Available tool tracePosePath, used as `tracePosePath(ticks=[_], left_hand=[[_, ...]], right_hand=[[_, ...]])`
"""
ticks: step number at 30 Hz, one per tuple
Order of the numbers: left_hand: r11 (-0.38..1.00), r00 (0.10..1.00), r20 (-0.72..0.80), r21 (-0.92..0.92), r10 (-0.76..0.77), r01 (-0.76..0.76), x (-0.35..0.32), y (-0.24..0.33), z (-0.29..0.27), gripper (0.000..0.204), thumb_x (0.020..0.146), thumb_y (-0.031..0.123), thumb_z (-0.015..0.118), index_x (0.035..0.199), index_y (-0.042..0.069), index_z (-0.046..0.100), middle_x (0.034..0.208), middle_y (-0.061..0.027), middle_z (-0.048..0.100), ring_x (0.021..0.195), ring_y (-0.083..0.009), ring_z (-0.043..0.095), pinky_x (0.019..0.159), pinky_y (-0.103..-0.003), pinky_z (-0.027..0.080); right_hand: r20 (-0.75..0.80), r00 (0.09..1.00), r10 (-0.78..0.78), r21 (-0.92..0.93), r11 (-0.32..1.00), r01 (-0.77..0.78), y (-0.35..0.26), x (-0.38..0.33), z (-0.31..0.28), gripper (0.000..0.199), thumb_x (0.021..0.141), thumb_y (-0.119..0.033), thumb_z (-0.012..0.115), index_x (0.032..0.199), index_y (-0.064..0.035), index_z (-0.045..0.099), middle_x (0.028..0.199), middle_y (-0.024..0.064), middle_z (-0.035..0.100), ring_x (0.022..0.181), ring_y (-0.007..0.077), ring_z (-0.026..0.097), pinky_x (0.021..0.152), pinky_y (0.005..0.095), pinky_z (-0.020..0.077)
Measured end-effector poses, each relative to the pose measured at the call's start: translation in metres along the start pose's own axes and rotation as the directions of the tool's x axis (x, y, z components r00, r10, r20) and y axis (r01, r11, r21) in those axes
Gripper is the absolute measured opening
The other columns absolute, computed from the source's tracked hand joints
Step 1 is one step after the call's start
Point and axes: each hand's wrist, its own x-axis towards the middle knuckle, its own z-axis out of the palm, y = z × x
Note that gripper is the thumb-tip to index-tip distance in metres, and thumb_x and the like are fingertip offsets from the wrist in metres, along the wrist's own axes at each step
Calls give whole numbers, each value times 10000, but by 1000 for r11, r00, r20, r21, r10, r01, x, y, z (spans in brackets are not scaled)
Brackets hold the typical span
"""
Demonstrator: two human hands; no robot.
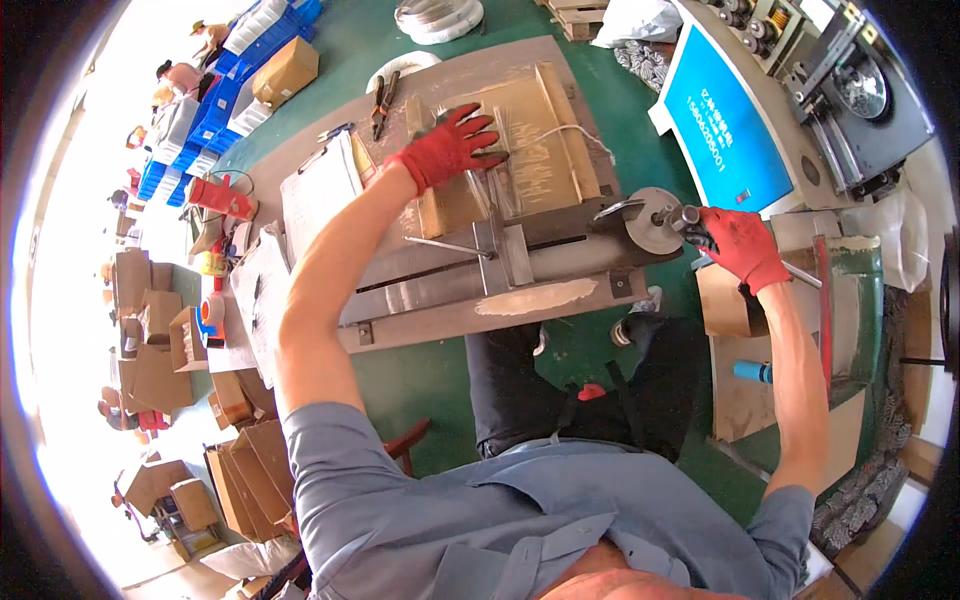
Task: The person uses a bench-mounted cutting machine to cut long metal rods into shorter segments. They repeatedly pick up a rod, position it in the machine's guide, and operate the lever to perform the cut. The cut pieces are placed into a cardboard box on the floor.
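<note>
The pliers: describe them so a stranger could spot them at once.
Start at the grey workbench in front of the person and go to its far edge. Beyond the red-gloved left hand and left of the cardboard tray lie the pliers. They are the only dark, two-handled tool there.

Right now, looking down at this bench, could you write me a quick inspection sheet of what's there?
Surface: worn grey bench top, scuffed pale at its front edge.
Job's things: wooden tray of thin wires; round metal disc with a handle.
Clutter: pliers, clipboard, red can.
Hands: left hand, red-gloved, flat on the tray; right hand, red-gloved, gripping the handle.
Cables: white cord across the tray.
Surroundings: green floor, cardboard boxes, blue sign.
</note>
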Motion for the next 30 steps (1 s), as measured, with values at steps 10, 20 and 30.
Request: tracePosePath(ticks=[10,20,30], left_hand=[[922,909,154,73,-387,380,4,-5,-17,491,806,49,494,1286,138,545,1262,-98,559,1262,-337,455,1106,-517,285],[800,817,-151,-366,-556,476,133,38,-107,600,789,160,662,1349,70,466,1242,-128,546,1163,-345,489,1013,-451,371],[759,955,98,-585,-281,284,257,103,-112,527,788,182,648,1302,160,538,1377,-85,480,1137,-326,528,981,-433,417]], right_hand=[[-144,989,-44,8,999,45,-6,-3,-14,434,754,-327,718,1116,-119,602,894,89,635,833,281,640,654,415,506],[-573,818,51,-62,993,-105,-46,-48,2,546,678,-233,737,1193,-147,580,1261,52,551,1195,249,508,966,445,406],[-469,826,313,-104,909,-403,2,-187,-24,635,691,-275,729,1273,-135,517,1364,88,463,1309,297,388,1048,510,345]])
